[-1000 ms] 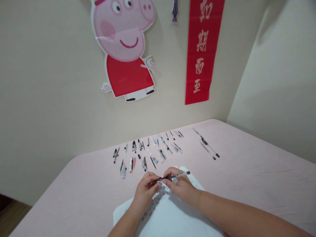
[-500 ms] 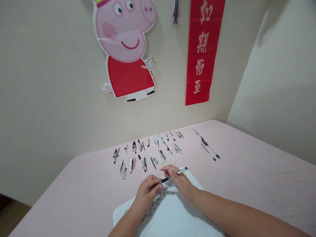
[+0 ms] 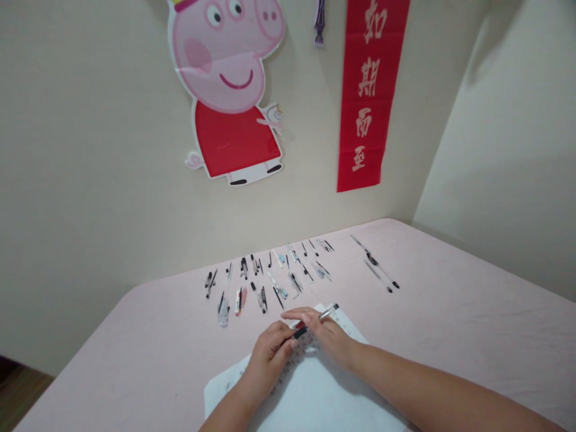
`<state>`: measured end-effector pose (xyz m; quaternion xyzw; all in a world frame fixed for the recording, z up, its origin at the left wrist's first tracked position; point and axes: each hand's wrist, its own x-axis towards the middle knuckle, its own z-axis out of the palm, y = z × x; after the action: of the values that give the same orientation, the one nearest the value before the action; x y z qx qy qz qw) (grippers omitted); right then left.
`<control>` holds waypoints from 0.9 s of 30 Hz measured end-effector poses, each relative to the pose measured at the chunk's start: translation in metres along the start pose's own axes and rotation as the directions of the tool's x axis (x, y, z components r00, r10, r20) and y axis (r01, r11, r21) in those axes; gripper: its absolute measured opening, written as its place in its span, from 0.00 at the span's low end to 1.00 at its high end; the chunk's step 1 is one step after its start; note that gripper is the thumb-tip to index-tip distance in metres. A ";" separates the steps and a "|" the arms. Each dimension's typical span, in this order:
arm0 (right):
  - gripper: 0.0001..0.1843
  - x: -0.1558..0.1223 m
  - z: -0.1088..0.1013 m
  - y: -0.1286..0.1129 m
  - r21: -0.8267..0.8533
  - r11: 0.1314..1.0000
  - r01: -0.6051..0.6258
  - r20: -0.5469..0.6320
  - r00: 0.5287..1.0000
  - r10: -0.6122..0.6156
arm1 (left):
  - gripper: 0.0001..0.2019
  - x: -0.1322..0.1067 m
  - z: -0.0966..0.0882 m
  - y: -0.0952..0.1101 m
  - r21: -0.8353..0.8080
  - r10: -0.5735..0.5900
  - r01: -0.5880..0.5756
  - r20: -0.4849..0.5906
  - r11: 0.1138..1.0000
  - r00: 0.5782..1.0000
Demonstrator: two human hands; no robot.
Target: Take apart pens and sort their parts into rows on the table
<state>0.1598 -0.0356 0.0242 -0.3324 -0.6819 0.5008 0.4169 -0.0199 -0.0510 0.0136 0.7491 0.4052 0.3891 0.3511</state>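
A clear-barrelled pen with a black grip (image 3: pixel 300 332) slants between my two hands, above a white sheet (image 3: pixel 324 390) with dark marks near its far edge. My left hand (image 3: pixel 269 354) pinches the pen's lower end between thumb and fingers, covering the tip. Closed around the middle of the barrel is my right hand (image 3: pixel 330 336), its longer fingers reaching left over the pen. The pen's dark far end sticks out beyond this hand, up and to the right. A small reddish patch shows under the right fingers; I cannot make out what it is.
Several pen parts (image 3: pixel 258 297), caps and refills lie in rows on the pink tabletop (image 3: pixel 450 324) beyond the sheet. Several longer pens (image 3: pixel 382 276) lie at the right. Behind stands a wall with a pig cutout (image 3: pixel 238 141) and a red banner (image 3: pixel 366 141).
My right fingers have stretched further left over the pen, and the pen has shifted slightly left. My left hand has stayed nearly in place, gripping the lower end.
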 end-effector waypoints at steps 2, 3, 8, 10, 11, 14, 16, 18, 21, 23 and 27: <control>0.30 0.000 0.000 -0.001 0.008 1.000 0.001 0.021 1.000 -0.001 | 0.17 0.000 0.000 0.000 0.001 0.003 -0.003 0.009 1.000 1.000; 0.30 0.000 -0.001 -0.002 0.013 1.000 0.001 0.032 0.999 -0.001 | 0.16 -0.001 -0.001 0.000 0.002 0.007 -0.007 0.014 1.000 1.000; 0.31 0.002 -0.003 0.000 0.039 0.998 0.042 0.094 0.995 -0.045 | 0.15 -0.001 0.000 -0.002 -0.011 0.038 -0.038 0.034 0.999 0.999; 0.31 0.003 -0.003 0.002 0.049 0.997 0.057 0.103 0.993 -0.062 | 0.14 -0.001 0.000 -0.003 -0.010 0.034 -0.034 0.030 0.999 0.999; 0.30 0.003 -0.004 0.003 0.052 0.997 0.059 0.108 0.992 -0.065 | 0.14 -0.001 0.000 -0.004 -0.008 0.030 -0.030 0.029 1.000 0.999; 0.31 0.003 -0.004 0.004 0.060 0.996 0.064 0.119 0.990 -0.071 | 0.14 -0.001 0.000 -0.005 -0.004 0.019 -0.019 0.027 1.000 0.999; 0.31 0.003 -0.004 0.003 0.066 0.996 0.065 0.125 0.989 -0.073 | 0.14 -0.001 0.000 -0.006 -0.004 0.012 -0.012 0.028 1.000 1.000; 0.31 0.002 -0.004 0.003 0.075 0.995 0.061 0.132 0.989 -0.071 | 0.14 -0.001 0.000 -0.007 -0.007 0.007 -0.007 0.030 1.000 1.000; 0.32 0.002 -0.003 0.004 0.087 0.995 0.048 0.136 0.989 -0.060 | 0.14 -0.001 -0.001 -0.007 -0.012 0.005 -0.005 0.031 1.000 1.000; 0.32 0.002 -0.003 0.004 0.090 0.995 0.043 0.140 0.989 -0.056 | 0.15 -0.001 -0.001 -0.006 -0.012 -0.002 0.003 0.031 1.000 1.000; 0.32 0.002 -0.004 0.002 0.081 0.995 0.051 0.167 0.984 -0.064 | 0.15 -0.002 -0.002 -0.004 -0.018 -0.021 0.022 0.052 1.000 0.998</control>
<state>0.1624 -0.0317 0.0238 -0.2528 -0.7046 0.5405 0.3840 -0.0233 -0.0505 0.0108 0.7513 0.4002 0.3697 0.3725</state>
